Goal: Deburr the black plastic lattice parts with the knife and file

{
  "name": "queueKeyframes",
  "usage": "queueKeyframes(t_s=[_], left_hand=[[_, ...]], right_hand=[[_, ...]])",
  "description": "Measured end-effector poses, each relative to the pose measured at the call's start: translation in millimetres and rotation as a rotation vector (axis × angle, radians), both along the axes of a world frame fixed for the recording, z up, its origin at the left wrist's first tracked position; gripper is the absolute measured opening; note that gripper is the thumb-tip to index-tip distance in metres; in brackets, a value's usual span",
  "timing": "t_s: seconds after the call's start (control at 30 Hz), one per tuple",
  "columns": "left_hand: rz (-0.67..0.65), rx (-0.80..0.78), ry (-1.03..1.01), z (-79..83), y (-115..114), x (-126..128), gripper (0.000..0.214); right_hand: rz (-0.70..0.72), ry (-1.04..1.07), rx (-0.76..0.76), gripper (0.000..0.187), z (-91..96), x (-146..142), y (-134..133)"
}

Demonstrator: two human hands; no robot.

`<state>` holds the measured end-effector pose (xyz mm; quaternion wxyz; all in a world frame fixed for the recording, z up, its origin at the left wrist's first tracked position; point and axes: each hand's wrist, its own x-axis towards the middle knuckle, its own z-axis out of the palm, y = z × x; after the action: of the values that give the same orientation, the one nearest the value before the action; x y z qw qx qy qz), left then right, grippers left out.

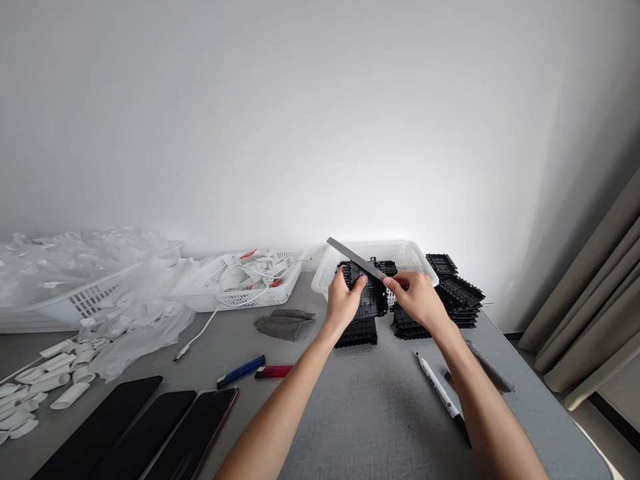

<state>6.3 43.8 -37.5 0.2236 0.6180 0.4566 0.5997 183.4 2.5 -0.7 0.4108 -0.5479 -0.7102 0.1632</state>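
Observation:
My left hand (343,301) is closed on the left side of a black plastic part (371,303) with toothed edges, its thumb on the face. A flat grey metal file (350,253) slants across the upper part of that piece. My right hand (419,298) pinches the file's near end between thumb and fingers. Below the held part lies a stack of similar black parts (357,333). More black parts (457,297) are piled to the right of my right hand. Behind both hands stands a white plastic basket (420,260) holding some black pieces, partly hidden.
Left are a basket of cables (240,301), plastic bags (125,313), white tubes (70,395) and several dark phones (150,427). A grey cloth (285,325), blue lighter (241,371), red lighter (273,371) and marker (437,387) lie nearer. The table edge (545,393) runs right.

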Motion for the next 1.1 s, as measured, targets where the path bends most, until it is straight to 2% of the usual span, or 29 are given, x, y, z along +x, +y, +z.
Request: queueKeyframes(t_s=[0.1, 0.2, 0.33, 0.47, 0.6, 0.77, 0.9, 1.1], left_hand=[[0.033, -0.035, 0.013, -0.2, 1, -1, 0.035], [0.034, -0.022, 0.017, 1.1, 1, 0, 0.032], [0.037, 0.098, -0.028, 1.8, 2, 1, 0.029], [0.037, 0.09, -0.064, -4.2, 8, -1, 0.023], [0.042, 0.057, -0.108, -11.2, 14, -4, 0.027], [0.052, 0.063, -0.141, -13.2, 17, -5, 0.029], [0.056, 0.06, -0.129, -11.2, 16, -5, 0.028], [0.069, 0.017, -0.125, -10.7, 15, -9, 0.031]], right_hand=[[-0.049, -0.007, 0.003, 0.04, 0.7, 4, 1], [0.047, 0.047, -0.024, 0.042, 1.5, 2, -1], [0.152, 0.127, -0.119, 0.041, -0.9, -8, -2], [0.151, 0.17, -0.153, 0.042, -5.2, -13, 0], [0.151, 0.169, -0.157, 0.042, -8.0, -12, 2], [0.11, 0.136, -0.136, 0.043, -7.6, -11, 1], [0.065, 0.084, -0.033, 0.046, -4.3, -11, -2], [-0.122, -0.068, 0.02, 0.04, -1.4, -9, -2]])
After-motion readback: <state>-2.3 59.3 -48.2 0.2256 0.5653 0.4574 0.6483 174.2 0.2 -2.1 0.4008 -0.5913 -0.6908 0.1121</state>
